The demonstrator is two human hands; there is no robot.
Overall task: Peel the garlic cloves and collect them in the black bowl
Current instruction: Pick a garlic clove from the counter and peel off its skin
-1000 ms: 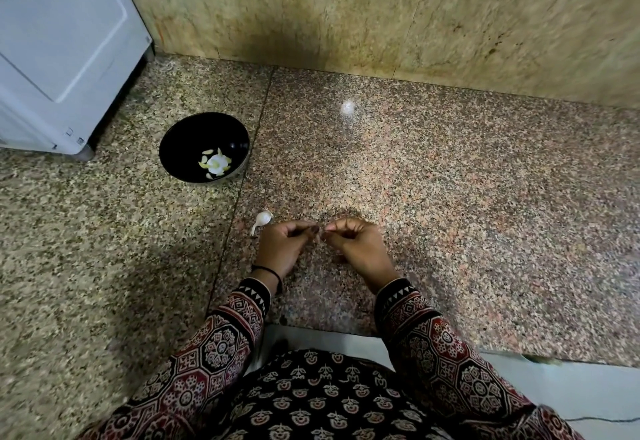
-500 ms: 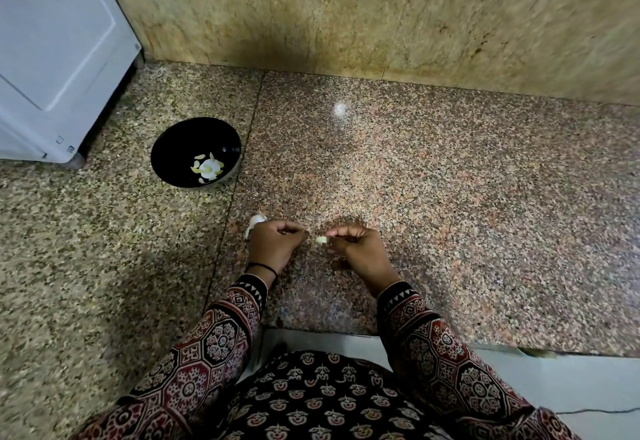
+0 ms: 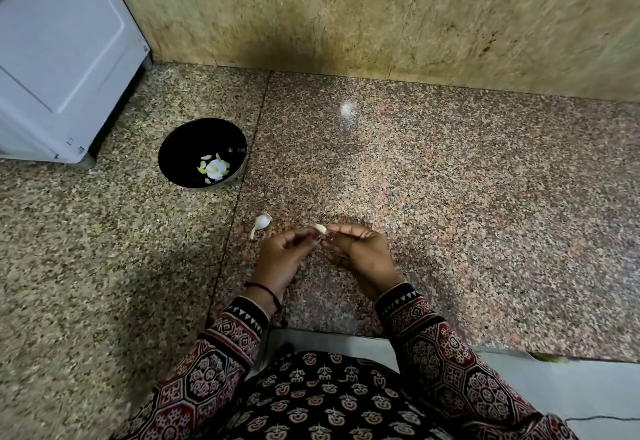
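Hands: the right hand [image 3: 360, 256] pinches a garlic clove [image 3: 320, 229] between thumb and curled fingertips. The left hand [image 3: 284, 256] is curled too, with its fingertips right by the clove.
Clove axis: the long axis lies roughly across the view. One end is in the right hand's pinch and the free end points toward the left hand, on the black bowl's [image 3: 183, 148] side.
Clove place: in the air above the floor [image 3: 450, 214], nearer the person than the bowl and well apart from it.
Floor piece: a white garlic piece [image 3: 262, 222] lies between the bowl and the hands, its thin tail pointing away from the bowl.
Bowl: peeled cloves [image 3: 214, 167] lie in its bottom. A white cabinet [image 3: 59, 58] stands just beyond it.
Hard to tell: whether the left hand touches the clove or holds any skin, how much skin is left on the clove, and whether the floor piece is a whole clove or an empty husk.
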